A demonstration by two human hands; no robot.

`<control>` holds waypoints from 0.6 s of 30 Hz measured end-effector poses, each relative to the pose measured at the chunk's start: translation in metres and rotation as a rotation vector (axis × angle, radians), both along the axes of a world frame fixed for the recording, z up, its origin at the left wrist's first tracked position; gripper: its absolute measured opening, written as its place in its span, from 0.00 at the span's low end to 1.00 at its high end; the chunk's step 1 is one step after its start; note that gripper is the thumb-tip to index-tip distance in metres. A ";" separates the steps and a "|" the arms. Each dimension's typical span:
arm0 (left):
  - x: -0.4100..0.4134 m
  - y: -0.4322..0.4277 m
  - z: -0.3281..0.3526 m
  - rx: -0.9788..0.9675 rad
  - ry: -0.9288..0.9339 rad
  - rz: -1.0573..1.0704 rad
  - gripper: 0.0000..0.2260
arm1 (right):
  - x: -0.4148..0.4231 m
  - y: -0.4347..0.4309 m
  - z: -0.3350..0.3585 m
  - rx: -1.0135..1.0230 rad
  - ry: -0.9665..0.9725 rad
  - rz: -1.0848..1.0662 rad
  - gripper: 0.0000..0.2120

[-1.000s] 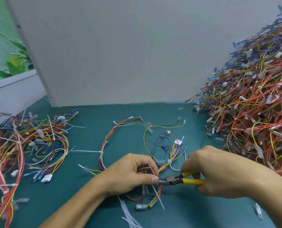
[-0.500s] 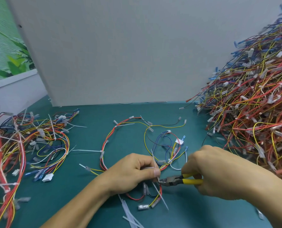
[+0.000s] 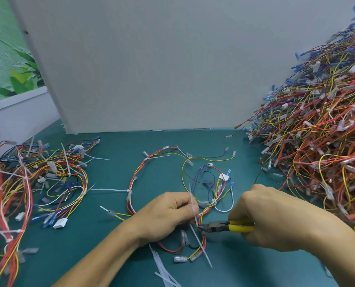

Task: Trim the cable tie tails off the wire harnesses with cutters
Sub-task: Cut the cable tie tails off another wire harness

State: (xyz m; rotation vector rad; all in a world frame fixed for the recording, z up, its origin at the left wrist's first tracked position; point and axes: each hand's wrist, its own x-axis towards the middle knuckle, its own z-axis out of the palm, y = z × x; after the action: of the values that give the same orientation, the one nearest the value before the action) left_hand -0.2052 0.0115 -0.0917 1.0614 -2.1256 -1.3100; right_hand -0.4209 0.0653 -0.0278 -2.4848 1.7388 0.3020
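A grey board point(image 3: 151, 69) stands behind the teal table point(image 3: 114, 146). A big heap of wire harnesses point(image 3: 317, 131) fills the right, with a smaller pile point(image 3: 27, 183) on the left (long tie tails sticking out). At centre, the left hand point(image 3: 166, 216) curls round one harness point(image 3: 135, 177) beside its upright tie tail point(image 3: 193, 204). The right hand point(image 3: 272, 216) grips the yellow-handled cutters point(image 3: 220, 226), nose at that tie.

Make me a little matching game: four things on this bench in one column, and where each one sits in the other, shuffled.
Things:
1 cutters
2 huge wire heap
3 smaller wire bundle
4 loose tie tails

Places:
a far left
b in the right hand
c far right
d front centre

Pairs: 1-b, 2-c, 3-a, 4-d.
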 end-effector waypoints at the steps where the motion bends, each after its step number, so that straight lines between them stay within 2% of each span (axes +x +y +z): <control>1: 0.000 0.000 -0.001 0.042 0.042 0.027 0.08 | -0.001 -0.001 -0.001 0.005 -0.015 -0.011 0.07; 4: 0.000 -0.002 -0.003 0.181 0.224 0.154 0.10 | -0.006 -0.006 -0.001 -0.003 -0.087 -0.055 0.09; 6: -0.002 -0.004 -0.005 0.283 0.372 0.241 0.13 | -0.008 -0.009 -0.002 -0.041 -0.147 -0.072 0.07; 9: -0.002 -0.007 -0.005 0.401 0.514 0.323 0.11 | -0.006 -0.011 -0.007 -0.066 -0.216 -0.099 0.14; 11: 0.000 -0.008 -0.004 0.438 0.557 0.337 0.10 | -0.005 -0.012 -0.010 -0.054 -0.242 -0.100 0.14; 14: 0.000 -0.006 0.002 0.452 0.559 0.303 0.06 | -0.005 -0.012 -0.010 -0.020 -0.250 -0.085 0.08; 16: -0.001 -0.005 0.003 0.452 0.532 0.297 0.14 | -0.006 -0.012 -0.009 0.002 -0.247 -0.080 0.08; 18: -0.002 -0.005 0.002 0.450 0.535 0.309 0.18 | -0.007 -0.012 -0.008 0.018 -0.225 -0.061 0.07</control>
State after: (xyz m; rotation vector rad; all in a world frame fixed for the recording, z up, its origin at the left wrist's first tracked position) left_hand -0.2069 0.0067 -0.0899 1.0035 -1.2577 -1.7162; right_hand -0.4276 0.0529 -0.0354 -2.3426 1.7081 0.0305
